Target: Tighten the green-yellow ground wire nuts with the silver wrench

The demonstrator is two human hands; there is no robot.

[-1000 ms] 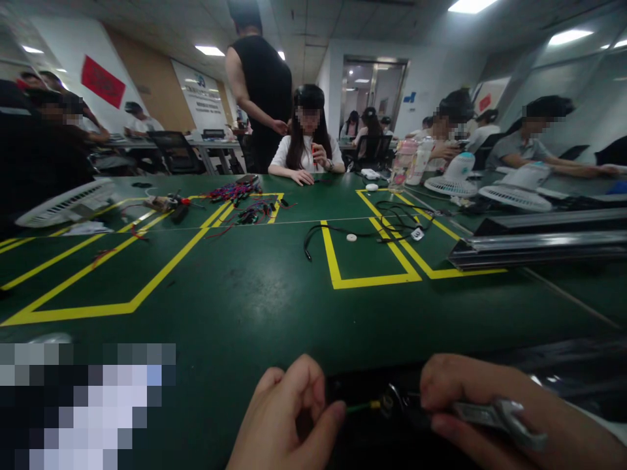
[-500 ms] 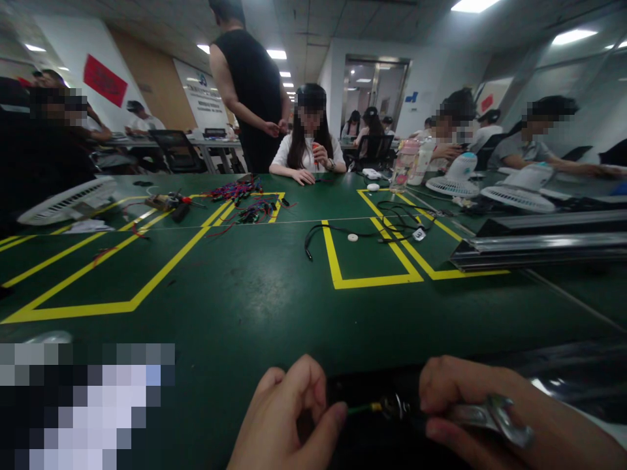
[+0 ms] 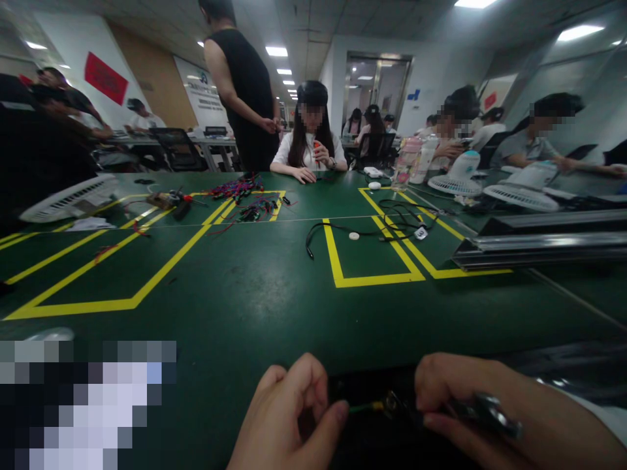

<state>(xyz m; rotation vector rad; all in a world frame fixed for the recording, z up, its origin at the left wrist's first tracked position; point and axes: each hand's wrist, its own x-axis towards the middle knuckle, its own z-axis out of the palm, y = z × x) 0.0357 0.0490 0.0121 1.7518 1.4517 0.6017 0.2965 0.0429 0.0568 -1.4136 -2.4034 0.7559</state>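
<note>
At the near edge of the green table [image 3: 255, 294], my left hand [image 3: 289, 418] is curled, thumb and fingers pinching a thin green wire [image 3: 361, 408] with a small brass tip. My right hand [image 3: 484, 418] is closed around a metal hand tool [image 3: 482, 412] whose head meets the wire's tip at a small metal fitting [image 3: 392, 401]. Both hands rest over a dark patch at the table's edge, and the tool's handle sticks out to the right past my fingers.
Yellow tape boxes mark the table. A black cable [image 3: 386, 225] and white disc [image 3: 353, 235] lie mid-table, coloured wires [image 3: 245, 199] farther back, small fans [image 3: 68, 199] left and right, and aluminium rails [image 3: 539, 245] at right. People sit around; one stands.
My right hand has turned the tool, so its handle end now shows darker and lower. The standing person has stepped left. My left hand has kept its pinch.
</note>
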